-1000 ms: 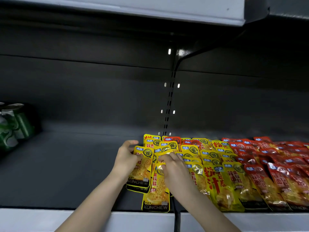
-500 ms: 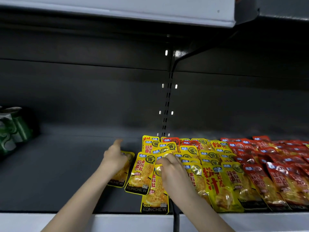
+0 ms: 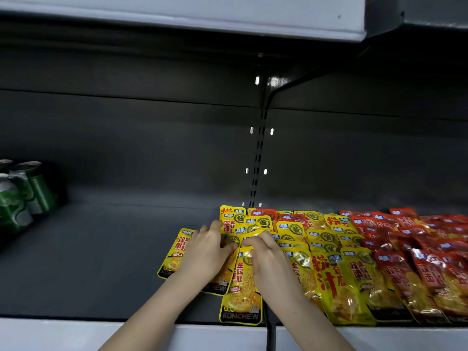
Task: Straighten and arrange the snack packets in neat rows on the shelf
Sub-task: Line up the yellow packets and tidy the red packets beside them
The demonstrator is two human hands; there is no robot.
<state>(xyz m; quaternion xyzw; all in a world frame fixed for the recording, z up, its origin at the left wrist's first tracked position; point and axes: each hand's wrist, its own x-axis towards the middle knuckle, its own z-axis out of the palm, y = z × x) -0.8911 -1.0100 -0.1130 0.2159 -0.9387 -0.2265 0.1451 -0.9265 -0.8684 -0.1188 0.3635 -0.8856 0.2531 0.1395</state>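
Since half a second ago the left hand point(image 3: 205, 249) has come back rightward off the leftmost packet point(image 3: 174, 252), until its thumb nearly meets the right hand point(image 3: 266, 257); the right hand has barely shifted. At far left, green cans point(image 3: 22, 198) stand at the back of the dark grey shelf point(image 3: 101, 249), well apart from the packets, with a wide bare stretch of shelf floor between them. A white front lip point(image 3: 63, 333) runs along the near edge, and the pale edge of an upper shelf point(image 3: 177, 16) closes the bay from above. A slotted upright point(image 3: 258, 160) climbs the dark back wall behind the hands. The leftmost packet lies flat and tilted, its right side under the left hand, whose fingers bend over the packet tops; whether they grip anything cannot be told. The right hand's fingers are curled on the top edge of the front packet point(image 3: 240, 300), which reaches almost to the lip. Right of it, yellow packets point(image 3: 316, 236) overlap in rows running back toward the wall, and beside them red packets point(image 3: 417, 249) fill the shelf to the right edge of view.
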